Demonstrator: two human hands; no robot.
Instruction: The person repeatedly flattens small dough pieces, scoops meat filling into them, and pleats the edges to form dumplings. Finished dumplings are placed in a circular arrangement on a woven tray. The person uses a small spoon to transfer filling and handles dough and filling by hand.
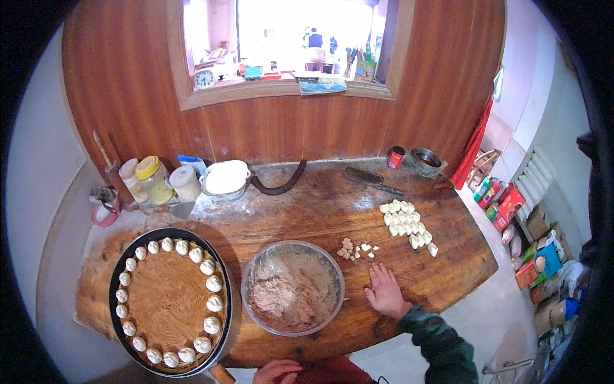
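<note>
My right hand (386, 294) lies palm down on the wooden tabletop (297, 211), fingers stretched out; whatever is under the palm is hidden. Just beyond its fingertips are small tan and white pieces (357, 248), too small to name. Farther off, small white dough pieces (402, 218) sit in close rows. My left hand (276, 372), cut off by the lower picture edge, is at the table's front edge with bent fingers. Between the hands stands a clear bowl (341, 288) of pinkish minced filling (288, 293). At left, small pleated buns (213, 303) ring a woven mat (165, 302) inside a dark round pan (114, 307).
Along the back are lidded jars (154, 180), a white-filled basin (225, 180), a dark curved strip (278, 189), a cleaver (364, 175), a red can (395, 157) and a metal bowl (427, 159). Boxes (512, 202) crowd the right wall. A wooden pan handle (221, 374) juts toward me.
</note>
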